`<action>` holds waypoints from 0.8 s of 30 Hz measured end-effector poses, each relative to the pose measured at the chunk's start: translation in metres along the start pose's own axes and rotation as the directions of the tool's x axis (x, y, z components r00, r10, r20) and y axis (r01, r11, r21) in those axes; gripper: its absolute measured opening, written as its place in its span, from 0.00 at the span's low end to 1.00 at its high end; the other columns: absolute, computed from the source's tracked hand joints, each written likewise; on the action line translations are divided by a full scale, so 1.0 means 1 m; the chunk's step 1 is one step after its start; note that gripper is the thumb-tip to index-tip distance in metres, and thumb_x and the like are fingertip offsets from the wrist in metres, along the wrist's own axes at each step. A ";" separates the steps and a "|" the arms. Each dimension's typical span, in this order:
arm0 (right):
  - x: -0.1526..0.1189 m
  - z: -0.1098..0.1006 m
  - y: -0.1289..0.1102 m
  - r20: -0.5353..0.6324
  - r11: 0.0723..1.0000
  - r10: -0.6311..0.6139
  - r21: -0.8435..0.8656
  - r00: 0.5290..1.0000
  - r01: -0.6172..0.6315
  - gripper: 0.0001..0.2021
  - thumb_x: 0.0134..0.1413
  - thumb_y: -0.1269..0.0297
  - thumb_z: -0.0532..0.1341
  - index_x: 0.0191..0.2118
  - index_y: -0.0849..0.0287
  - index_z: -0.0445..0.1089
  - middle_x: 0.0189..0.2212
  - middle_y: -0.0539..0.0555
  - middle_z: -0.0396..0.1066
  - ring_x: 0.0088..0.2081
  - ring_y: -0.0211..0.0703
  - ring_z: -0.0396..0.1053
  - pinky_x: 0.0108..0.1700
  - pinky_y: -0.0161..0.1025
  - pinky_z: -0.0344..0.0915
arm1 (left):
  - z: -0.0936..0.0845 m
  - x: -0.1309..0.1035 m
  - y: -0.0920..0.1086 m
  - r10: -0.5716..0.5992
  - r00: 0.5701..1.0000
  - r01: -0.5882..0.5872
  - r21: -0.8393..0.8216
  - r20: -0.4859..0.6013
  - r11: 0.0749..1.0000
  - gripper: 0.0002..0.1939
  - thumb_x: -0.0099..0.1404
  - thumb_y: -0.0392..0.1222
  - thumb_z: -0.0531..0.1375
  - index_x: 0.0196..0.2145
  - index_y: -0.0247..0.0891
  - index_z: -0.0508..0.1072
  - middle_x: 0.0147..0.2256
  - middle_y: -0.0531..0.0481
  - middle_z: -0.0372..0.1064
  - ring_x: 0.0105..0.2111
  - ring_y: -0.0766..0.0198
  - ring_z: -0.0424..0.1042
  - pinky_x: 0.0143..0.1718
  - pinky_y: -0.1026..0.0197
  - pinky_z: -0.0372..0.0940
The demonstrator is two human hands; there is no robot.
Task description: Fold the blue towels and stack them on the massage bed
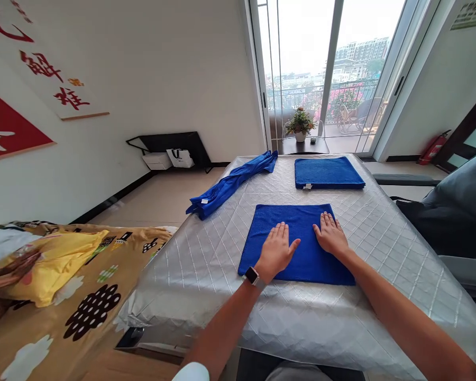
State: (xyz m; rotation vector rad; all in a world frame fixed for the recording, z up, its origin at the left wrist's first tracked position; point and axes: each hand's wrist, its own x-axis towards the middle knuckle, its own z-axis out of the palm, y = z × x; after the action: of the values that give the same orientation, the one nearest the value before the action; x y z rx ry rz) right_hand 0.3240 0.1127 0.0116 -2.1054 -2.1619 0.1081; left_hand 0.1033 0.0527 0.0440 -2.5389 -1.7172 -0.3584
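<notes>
Blue towel [305, 262], long axis left-right; left hand [275, 255], right hand [331, 236] atop, fingers [280, 232] nearly together.

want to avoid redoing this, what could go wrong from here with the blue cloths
The loose cloth lies bunched along the left edge of the silver cover, so it might slip off. The flat cloth could crease or shift if the left hand and right hand, both resting on it, press unevenly.
</notes>
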 end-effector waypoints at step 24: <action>0.008 -0.006 0.026 0.080 0.998 0.060 -0.027 0.995 -0.058 0.35 0.72 0.54 0.37 0.74 0.76 0.43 0.75 0.65 0.40 0.75 0.53 0.39 0.73 0.50 0.39 | 0.025 0.031 -0.136 -0.328 0.941 0.332 -0.044 0.080 0.942 0.41 0.77 0.63 0.34 0.73 0.28 0.51 0.72 0.32 0.46 0.72 0.48 0.49 0.71 0.44 0.48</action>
State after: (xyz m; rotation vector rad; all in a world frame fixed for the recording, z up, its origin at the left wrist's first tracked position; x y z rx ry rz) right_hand 0.3508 0.1216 0.0141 -2.2157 -2.1564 0.1753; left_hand -0.0074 0.1371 0.0153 -2.3194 -2.1964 -0.3380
